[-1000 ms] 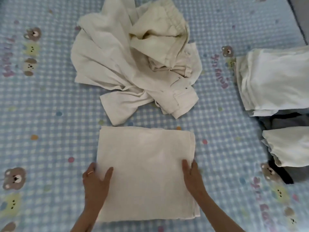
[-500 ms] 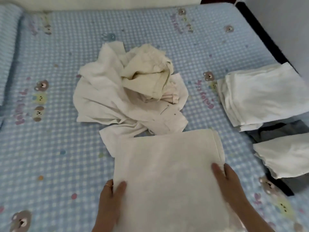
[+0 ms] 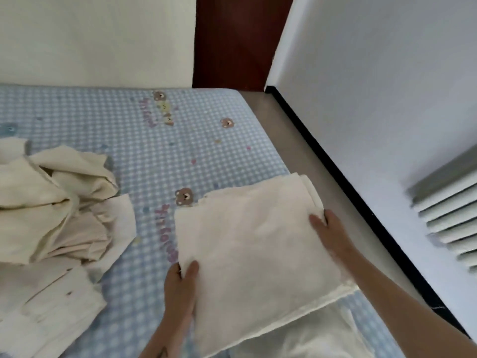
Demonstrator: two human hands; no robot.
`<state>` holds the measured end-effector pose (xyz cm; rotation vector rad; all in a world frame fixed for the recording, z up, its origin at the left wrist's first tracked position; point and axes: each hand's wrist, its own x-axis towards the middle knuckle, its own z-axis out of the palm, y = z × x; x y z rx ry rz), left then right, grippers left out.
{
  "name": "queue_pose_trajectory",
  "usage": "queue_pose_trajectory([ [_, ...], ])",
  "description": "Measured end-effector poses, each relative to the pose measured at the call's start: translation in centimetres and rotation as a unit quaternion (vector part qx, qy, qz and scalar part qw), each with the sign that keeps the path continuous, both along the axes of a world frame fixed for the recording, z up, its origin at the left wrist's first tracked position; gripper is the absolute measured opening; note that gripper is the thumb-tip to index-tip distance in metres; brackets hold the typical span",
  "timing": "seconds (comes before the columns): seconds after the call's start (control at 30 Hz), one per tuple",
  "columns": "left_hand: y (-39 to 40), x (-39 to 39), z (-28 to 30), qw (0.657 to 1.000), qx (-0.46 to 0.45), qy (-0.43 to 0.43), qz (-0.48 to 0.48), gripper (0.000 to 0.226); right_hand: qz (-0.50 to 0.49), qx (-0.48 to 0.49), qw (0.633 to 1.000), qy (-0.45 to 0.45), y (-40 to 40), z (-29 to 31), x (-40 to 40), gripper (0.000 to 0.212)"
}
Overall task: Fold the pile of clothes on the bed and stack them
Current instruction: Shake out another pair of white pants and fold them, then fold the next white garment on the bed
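A folded cream cloth [image 3: 247, 251] is held flat between my two hands above the stack of folded white clothes [image 3: 304, 192] at the bed's right side. My left hand [image 3: 180, 288] grips its near left edge, thumb on top and fingers underneath. My right hand [image 3: 327, 231] grips its right edge the same way. The stack's top layers show past the cloth's far edge, and another white folded piece [image 3: 309, 337] shows below its near edge. The unfolded pile of cream clothes [image 3: 51, 215] lies at the left on the blue checked bed sheet [image 3: 180, 151].
The bed's right edge runs along a strip of grey floor [image 3: 291, 140] and a white wall with a black skirting [image 3: 361, 202]. A white radiator [image 3: 451, 215] hangs on that wall. A dark red post [image 3: 232, 40] stands behind the bed's far corner.
Both hands have carried the folded cloth from the bed in front of me to the right, over the stack of folded clothes. The view has swung right with it.
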<state>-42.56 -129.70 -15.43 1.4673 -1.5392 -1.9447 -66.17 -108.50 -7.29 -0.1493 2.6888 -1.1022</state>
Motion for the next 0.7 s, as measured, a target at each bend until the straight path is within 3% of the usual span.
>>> queue_pose_trajectory([
  [0.07,-0.1,-4.8,-0.7,1.0,-0.012,0.02,-0.009,0.005,0.006,-0.005,1.0,0.004,-0.4,-0.8,-4.9,0.03],
  [0.1,-0.2,-6.7,-1.5,0.998,-0.045,0.002,-0.037,0.017,0.017,0.022,1.0,0.013,-0.6,-1.6,-6.7,0.031],
  [0.17,0.2,-8.6,-3.4,0.971,-0.167,-0.078,-0.151,0.061,0.06,0.174,0.98,0.077,-0.5,-4.2,-8.6,0.056],
  [0.23,1.5,-9.3,-5.7,0.892,-0.323,-0.147,-0.282,0.084,0.142,0.323,0.919,0.178,-0.4,-7.1,-8.3,0.069],
  [0.3,2.7,-9.7,-7.9,0.807,-0.425,-0.175,-0.371,0.079,0.22,0.369,0.882,0.193,-0.3,-10.3,-7.8,0.066],
  [0.43,3.6,-10.8,-11.1,0.727,-0.452,-0.245,-0.455,0.078,0.244,0.395,0.88,0.102,0.7,-15.5,-8.7,0.062],
  [0.5,3.5,-11.5,-11.7,0.714,-0.433,-0.255,-0.487,0.078,0.244,0.39,0.883,0.093,1.0,-17.0,-9.3,0.062],
  [0.6,3.1,-11.7,-10.7,0.728,-0.372,-0.25,-0.518,0.077,0.254,0.384,0.884,0.081,0.8,-17.5,-9.4,0.06],
  [0.7,2.5,-9.0,-8.1,0.743,-0.397,-0.219,-0.492,0.067,0.223,0.397,0.89,0.032,0.2,-15.8,-9.4,0.064],
])
